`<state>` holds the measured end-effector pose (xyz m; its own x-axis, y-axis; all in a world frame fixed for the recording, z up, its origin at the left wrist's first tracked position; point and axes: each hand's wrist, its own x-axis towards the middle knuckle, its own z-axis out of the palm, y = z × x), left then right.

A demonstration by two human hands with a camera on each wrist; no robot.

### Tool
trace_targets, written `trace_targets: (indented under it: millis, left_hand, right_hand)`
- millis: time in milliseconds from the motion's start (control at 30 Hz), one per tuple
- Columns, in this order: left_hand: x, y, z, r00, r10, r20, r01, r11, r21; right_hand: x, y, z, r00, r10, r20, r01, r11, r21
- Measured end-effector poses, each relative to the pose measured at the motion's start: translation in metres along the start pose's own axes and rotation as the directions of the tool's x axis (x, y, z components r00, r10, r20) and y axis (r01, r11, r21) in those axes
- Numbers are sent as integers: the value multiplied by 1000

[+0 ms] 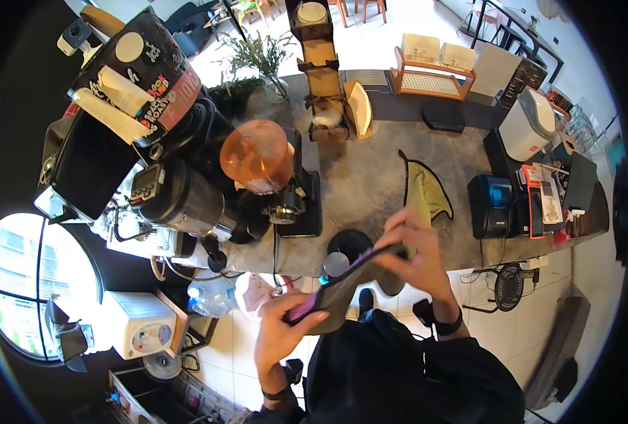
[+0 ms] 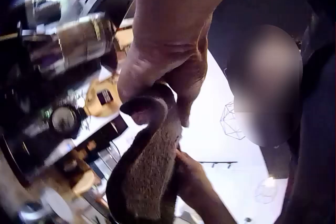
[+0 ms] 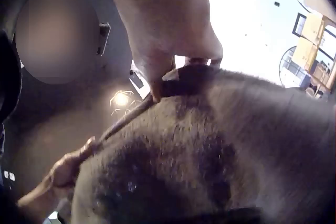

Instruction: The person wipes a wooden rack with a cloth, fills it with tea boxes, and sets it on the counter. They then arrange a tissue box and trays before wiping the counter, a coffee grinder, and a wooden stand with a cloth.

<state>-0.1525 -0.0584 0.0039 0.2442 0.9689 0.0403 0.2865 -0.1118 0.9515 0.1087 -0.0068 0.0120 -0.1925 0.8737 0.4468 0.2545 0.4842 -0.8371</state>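
A grey-brown cloth (image 1: 346,290) with dark edging and a purple underside hangs between both hands above the counter's front edge. My left hand (image 1: 279,339) grips its near-left end, thumb on top. At the other end my right hand (image 1: 416,254) pinches the edge between thumb and fingers, and part of the cloth droops below it. In the right wrist view the cloth (image 3: 210,145) spreads wide, with darker patches on its surface. Just beyond my right hand, a yellow-green cloth (image 1: 433,191) with black trim lies rumpled on the counter (image 1: 370,169).
A coffee grinder with an orange hopper (image 1: 256,152) and an espresso machine (image 1: 137,237) stand left. Near the front edge is a black round container (image 1: 353,242). A blue-black box (image 1: 490,205) sits right; a wooden rack (image 1: 434,81) stands behind. A water jug (image 1: 211,297) is below.
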Motion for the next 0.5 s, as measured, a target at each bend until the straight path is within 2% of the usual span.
trace_targets:
  millis: [33, 67, 100, 167, 200, 233, 267, 300, 333, 367, 400, 433, 467, 500]
  left_hand:
    - [5, 12, 14, 998, -68, -5, 68, 997, -30]
    - [10, 15, 23, 994, -109, -20, 108, 994, -18]
    - [13, 18, 31, 987, -158, -27, 158, 987, -7]
    - [28, 26, 45, 988, -95, -119, 62, 965, -254]
    - [36, 33, 51, 984, -23, -179, -26, 962, -270]
    - [41, 39, 58, 987, -16, -161, -29, 961, -275]
    - [45, 46, 66, 982, 83, -169, -131, 945, -299]
    - [48, 52, 68, 967, 180, -178, -231, 918, -323]
    - [48, 55, 63, 973, 229, -9, -226, 952, -207]
    - [50, 53, 65, 972, 233, 10, -226, 951, -211]
    - [52, 47, 70, 948, 294, 124, -279, 952, -124]
    - [55, 40, 75, 908, 343, 239, -342, 939, -47]
    - [57, 34, 81, 903, 344, 257, -340, 938, -60]
    - [59, 26, 86, 878, 344, 334, -339, 938, -73]
  right_hand:
    - [2, 2, -2, 981, -69, -184, 33, 982, -188]
    - [4, 4, -5, 923, -167, -348, 26, 927, -374]
    - [2, 9, -8, 926, -150, -346, 10, 927, -374]
    - [-4, 27, -15, 814, -95, -573, -121, 937, -327]
    - [-8, 40, -19, 808, -96, -582, -133, 932, -338]
    - [-12, 56, -21, 721, 77, -689, -177, 981, -75]
    - [-16, 70, -21, 620, 265, -739, -178, 964, 197]
    - [-19, 82, -18, 605, 261, -752, -179, 965, 190]
    - [-21, 87, -13, 625, 370, -687, -86, 908, 411]
    - [-24, 90, -10, 657, 456, -600, 5, 793, 609]
    - [-36, 85, -9, 647, 627, -434, -5, 573, 819]
    - [-39, 80, -9, 633, 630, -450, -1, 582, 813]
    - [-41, 75, -7, 646, 605, -465, 34, 586, 810]
    - [-42, 73, -6, 656, 580, -482, 70, 589, 805]
